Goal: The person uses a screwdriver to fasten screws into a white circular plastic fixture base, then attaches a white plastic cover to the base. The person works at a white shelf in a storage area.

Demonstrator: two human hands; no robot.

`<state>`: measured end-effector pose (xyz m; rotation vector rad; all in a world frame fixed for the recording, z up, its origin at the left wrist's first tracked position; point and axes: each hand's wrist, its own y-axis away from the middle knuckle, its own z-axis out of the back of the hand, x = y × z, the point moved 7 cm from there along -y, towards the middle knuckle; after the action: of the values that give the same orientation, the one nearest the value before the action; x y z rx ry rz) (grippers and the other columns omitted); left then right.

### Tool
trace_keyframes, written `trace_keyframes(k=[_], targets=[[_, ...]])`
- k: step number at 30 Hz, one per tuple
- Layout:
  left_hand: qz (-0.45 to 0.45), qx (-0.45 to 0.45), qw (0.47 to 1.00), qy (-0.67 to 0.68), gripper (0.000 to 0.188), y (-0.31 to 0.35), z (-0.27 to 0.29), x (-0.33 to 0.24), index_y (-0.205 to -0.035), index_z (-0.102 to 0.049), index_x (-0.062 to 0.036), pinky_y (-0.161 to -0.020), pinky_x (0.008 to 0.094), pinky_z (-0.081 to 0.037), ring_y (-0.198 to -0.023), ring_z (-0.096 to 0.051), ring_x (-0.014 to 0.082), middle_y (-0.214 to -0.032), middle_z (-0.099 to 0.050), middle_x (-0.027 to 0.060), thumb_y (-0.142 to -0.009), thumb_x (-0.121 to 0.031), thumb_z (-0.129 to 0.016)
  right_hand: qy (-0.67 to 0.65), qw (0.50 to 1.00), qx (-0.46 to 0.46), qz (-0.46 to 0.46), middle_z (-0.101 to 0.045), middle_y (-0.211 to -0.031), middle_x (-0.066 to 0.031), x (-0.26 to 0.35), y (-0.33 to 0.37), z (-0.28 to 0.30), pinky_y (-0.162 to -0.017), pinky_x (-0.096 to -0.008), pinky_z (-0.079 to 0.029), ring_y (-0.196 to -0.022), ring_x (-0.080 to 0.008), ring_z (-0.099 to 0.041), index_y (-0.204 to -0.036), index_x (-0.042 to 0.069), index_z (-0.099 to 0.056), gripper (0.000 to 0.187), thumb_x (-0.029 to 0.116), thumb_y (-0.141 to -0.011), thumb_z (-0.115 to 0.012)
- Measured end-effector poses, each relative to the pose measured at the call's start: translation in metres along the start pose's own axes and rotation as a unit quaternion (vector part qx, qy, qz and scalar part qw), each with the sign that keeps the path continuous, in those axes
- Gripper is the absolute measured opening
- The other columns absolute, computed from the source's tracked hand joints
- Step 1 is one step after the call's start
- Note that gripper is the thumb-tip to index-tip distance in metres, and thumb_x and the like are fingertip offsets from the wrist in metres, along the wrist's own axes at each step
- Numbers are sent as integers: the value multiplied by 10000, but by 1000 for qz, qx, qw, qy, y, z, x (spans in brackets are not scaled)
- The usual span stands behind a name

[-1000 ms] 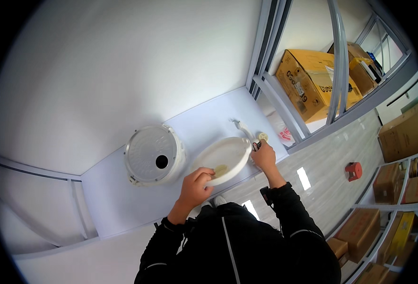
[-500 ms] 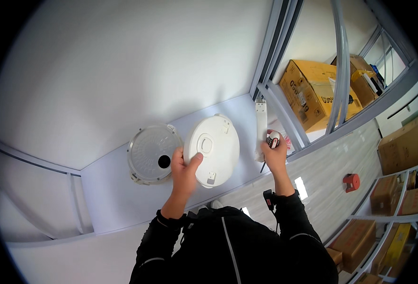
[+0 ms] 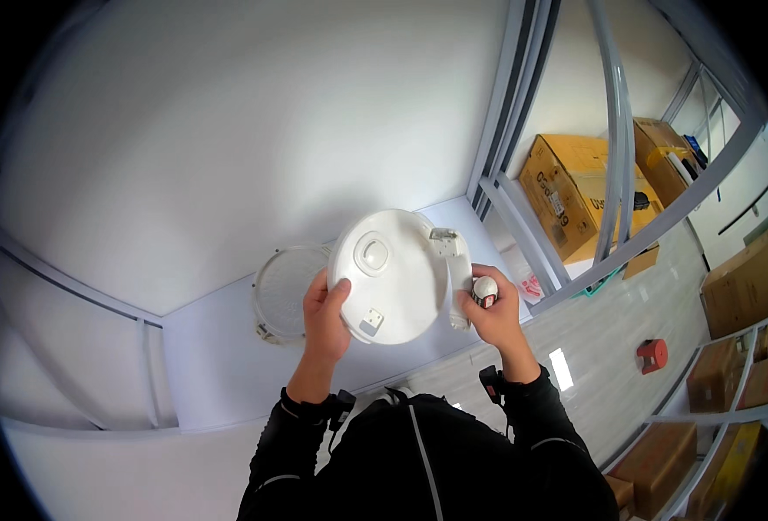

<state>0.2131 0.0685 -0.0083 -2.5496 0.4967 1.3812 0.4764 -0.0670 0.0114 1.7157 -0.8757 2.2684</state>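
Note:
My left hand (image 3: 321, 323) grips the left edge of a white round plastic cover (image 3: 406, 282), its thumb on the face. The cover has a raised oval knob and small grey-and-white fittings near its rim. At its right side, a curved white plastic strip (image 3: 459, 271) with screw holes at its far end is pinched in my right hand (image 3: 499, 319). The same hand also holds a small bottle-like thing with a rounded white top (image 3: 486, 289), partly hidden by the fingers. Behind the cover, a translucent round disc (image 3: 278, 295) lies on the table, partly covered from view.
The pale table (image 3: 215, 365) stands against a white wall (image 3: 228, 130). To the right are a grey metal frame (image 3: 545, 269), a yellow carton (image 3: 575, 187) and a pink-and-white thing (image 3: 532, 288). A red stool (image 3: 652, 354) stands on the floor near shelves with brown boxes (image 3: 658, 464).
My right hand has moved left and toward me, bringing the strip up against the cover's right side. The cover has turned a little and now hides more of the disc.

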Motion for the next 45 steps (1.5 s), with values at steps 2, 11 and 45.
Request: trace_keyframes(k=[2, 11, 45], targets=[[23, -20, 999, 30, 345, 4, 0, -9, -1394, -621, 46, -1017, 361, -578, -1160, -713, 209, -1290, -724, 138, -1081, -86, -561, 6, 1000, 15, -18, -699, -908, -45, -10, 4, -2, -765, -332, -537, -847, -148, -657, -1083, 18, -676, 265, 74, -857, -803], [48, -47, 998, -5, 403, 13, 28, -26, -1410, -593, 74, -969, 400, -620, -1128, -744, 283, -1278, -724, 191, -1095, -169, -535, 92, 988, 89, 90, -704, -909, -125, 37, 11, -35, -735, -351, -551, -780, -290, -689, -1116, 38, -643, 309, 38, -835, -773], [113, 3, 991, -68, 363, 38, 54, -23, -1307, -699, 64, -842, 354, -610, -993, -747, 216, -1153, -761, 155, -1006, -137, -683, 183, 915, 253, 257, -751, -1158, -67, 90, 34, -99, -794, -390, -633, -1011, -312, -747, -1140, 144, -781, 553, -81, -637, -828]])
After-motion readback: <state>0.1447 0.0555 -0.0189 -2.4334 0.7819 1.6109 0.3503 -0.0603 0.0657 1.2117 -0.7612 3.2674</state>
